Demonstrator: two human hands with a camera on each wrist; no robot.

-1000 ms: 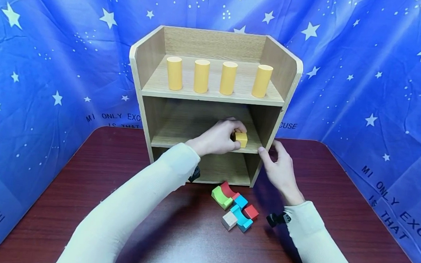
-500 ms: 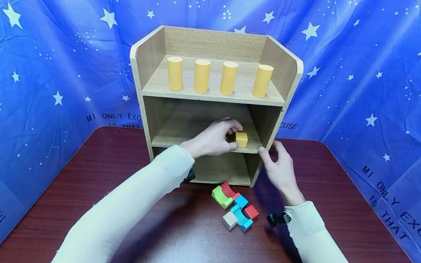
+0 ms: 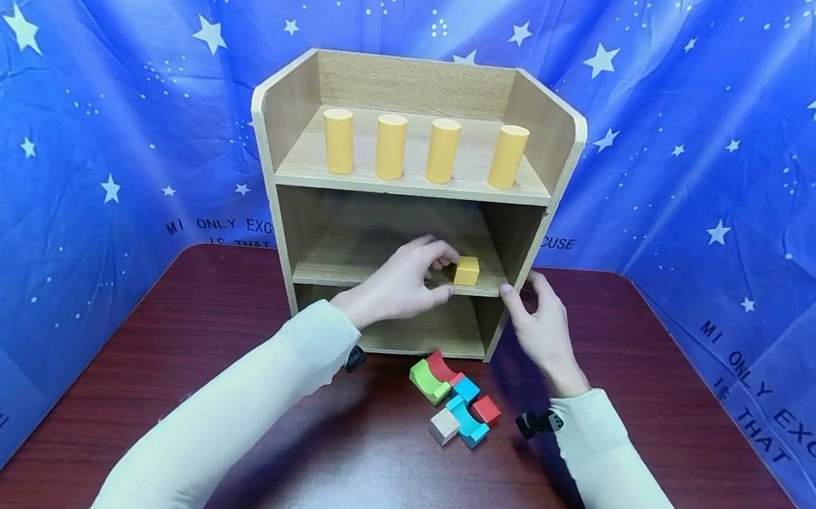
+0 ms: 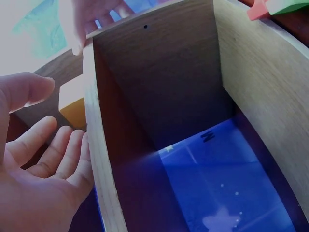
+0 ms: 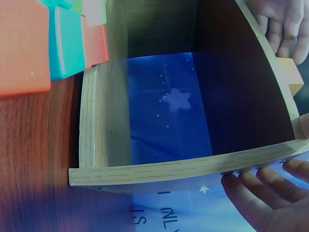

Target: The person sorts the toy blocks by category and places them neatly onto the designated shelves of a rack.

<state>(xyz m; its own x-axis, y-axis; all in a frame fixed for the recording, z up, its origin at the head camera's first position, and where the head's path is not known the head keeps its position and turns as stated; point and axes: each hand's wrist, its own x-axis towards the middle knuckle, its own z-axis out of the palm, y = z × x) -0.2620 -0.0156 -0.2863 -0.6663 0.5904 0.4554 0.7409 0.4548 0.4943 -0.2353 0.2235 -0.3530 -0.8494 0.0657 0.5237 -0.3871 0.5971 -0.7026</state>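
Observation:
A small yellow block point(image 3: 467, 271) sits near the front right of the middle board of a wooden shelf point(image 3: 413, 191). Just left of the block, my left hand point(image 3: 406, 282) has its fingers and thumb spread; in the left wrist view a gap separates the thumb from the block point(image 4: 72, 108). My right hand point(image 3: 544, 333) grips the shelf's right side panel, thumb at the front edge and fingers along the outer face, as the right wrist view shows. Several yellow cylinders point(image 3: 391, 148) stand upright in a row on the top board.
On the dark red table point(image 3: 390, 485), before the shelf's right half, lie a green curved block point(image 3: 430, 382), a red curved one point(image 3: 442, 367), a blue curved one point(image 3: 468, 421), a blue cube point(image 3: 467, 389), a red cube point(image 3: 487, 409) and a pale cube point(image 3: 445, 427). A starry blue curtain point(image 3: 103, 103) hangs behind.
My left hand has let go of the yellow block and drawn back to the left, its fingers spreading. The block stays in place, and the right hand has not moved.

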